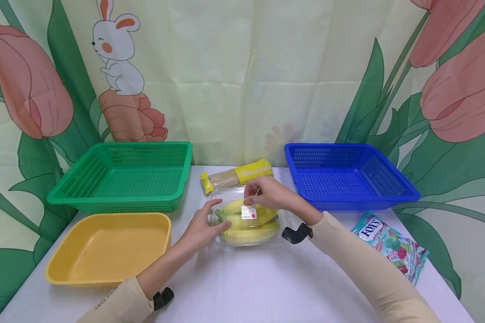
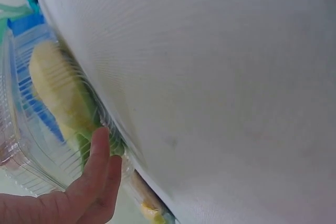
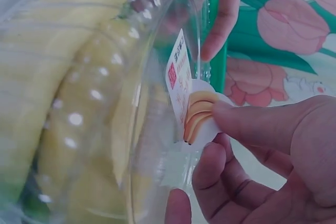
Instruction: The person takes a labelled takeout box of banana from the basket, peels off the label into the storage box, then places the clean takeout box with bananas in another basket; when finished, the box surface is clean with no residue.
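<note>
A clear plastic clamshell box (image 1: 250, 237) with bananas (image 1: 232, 221) inside sits mid-table. On its lid is a white printed label (image 1: 249, 212). Between the thumb and fingers of my right hand (image 1: 270, 194) is a small sticker (image 3: 199, 114) with a banana picture, right against the label in the right wrist view. My left hand (image 1: 204, 228) is spread at the box's left side, thumb over the near edge, fingers along the far left. In the left wrist view its straight fingers (image 2: 97, 153) lie against the clear wall.
A yellow-ended noodle packet (image 1: 242, 175) lies behind the box. To the left stand a green basket (image 1: 117, 204) and a yellow tray (image 1: 109, 251). At right are a blue basket (image 1: 347, 199) and a FOX'S candy bag (image 1: 392, 246). A printed curtain (image 1: 246, 80) hangs behind.
</note>
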The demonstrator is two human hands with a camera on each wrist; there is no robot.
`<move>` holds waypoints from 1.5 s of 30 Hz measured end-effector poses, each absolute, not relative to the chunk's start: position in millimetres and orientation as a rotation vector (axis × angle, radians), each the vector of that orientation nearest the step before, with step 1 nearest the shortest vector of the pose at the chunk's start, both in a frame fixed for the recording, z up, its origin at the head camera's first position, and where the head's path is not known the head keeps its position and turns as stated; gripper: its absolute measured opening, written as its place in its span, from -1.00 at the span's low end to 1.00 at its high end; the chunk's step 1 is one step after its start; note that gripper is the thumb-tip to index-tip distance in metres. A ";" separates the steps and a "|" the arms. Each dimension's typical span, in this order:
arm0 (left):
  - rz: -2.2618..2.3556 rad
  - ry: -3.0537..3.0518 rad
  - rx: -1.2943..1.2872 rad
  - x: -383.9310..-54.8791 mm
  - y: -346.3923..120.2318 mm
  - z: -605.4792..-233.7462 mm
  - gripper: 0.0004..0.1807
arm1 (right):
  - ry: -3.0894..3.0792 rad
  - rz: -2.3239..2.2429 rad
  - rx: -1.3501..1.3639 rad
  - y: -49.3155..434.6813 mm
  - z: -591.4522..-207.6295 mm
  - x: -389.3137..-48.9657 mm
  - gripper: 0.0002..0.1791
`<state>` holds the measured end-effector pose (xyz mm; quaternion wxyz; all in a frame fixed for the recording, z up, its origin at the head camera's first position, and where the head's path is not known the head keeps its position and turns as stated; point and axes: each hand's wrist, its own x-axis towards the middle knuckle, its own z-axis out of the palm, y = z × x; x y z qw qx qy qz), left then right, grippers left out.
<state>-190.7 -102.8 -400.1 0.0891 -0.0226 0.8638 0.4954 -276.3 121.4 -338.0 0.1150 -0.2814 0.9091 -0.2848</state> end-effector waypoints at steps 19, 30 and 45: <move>1.452 2.621 -0.067 -189.6 -100.9 -403.8 -0.21 | 2.723 -0.822 -0.809 122.9 -332.5 -265.3 -0.92; 1.452 2.620 -0.061 -189.1 -101.5 -405.3 -0.22 | 2.721 -0.839 -0.813 125.5 -328.1 -259.7 -0.92; 1.448 2.637 -0.044 -189.1 -101.9 -406.5 -0.22 | 2.738 -0.836 -0.834 127.8 -326.8 -257.0 -0.92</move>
